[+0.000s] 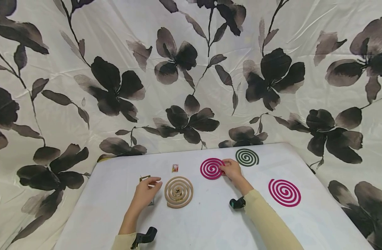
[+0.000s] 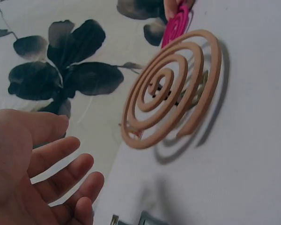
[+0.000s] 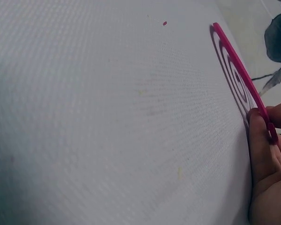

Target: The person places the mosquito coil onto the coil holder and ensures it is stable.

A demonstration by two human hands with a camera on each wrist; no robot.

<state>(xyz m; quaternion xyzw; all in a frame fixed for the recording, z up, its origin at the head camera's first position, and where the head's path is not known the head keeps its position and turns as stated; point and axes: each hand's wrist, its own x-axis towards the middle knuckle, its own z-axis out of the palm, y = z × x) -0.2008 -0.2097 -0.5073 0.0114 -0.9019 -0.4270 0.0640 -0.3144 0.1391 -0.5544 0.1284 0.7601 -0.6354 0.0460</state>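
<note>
My right hand (image 1: 232, 169) pinches the edge of a magenta mosquito coil (image 1: 212, 169) between thumb and fingers. In the right wrist view this coil (image 3: 243, 72) is edge-on, raised off the white table with its shadow below. My left hand (image 1: 146, 192) hovers left of a tan mosquito coil (image 1: 179, 178), its fingers loosely bent and holding nothing. Raised above the table, the tan coil (image 2: 217, 61) has a small brass-coloured metal piece (image 2: 202, 86) beneath it. Part of another small metal piece (image 1: 144, 177) shows behind the left hand, which hides the rest.
A dark green coil (image 1: 247, 158) lies at the back right of the table (image 1: 112, 184), and a second magenta coil (image 1: 284, 192) farther right. Toward the back lies a small red and yellow packet (image 1: 175, 168). A floral cloth (image 1: 228, 118) hangs behind the table.
</note>
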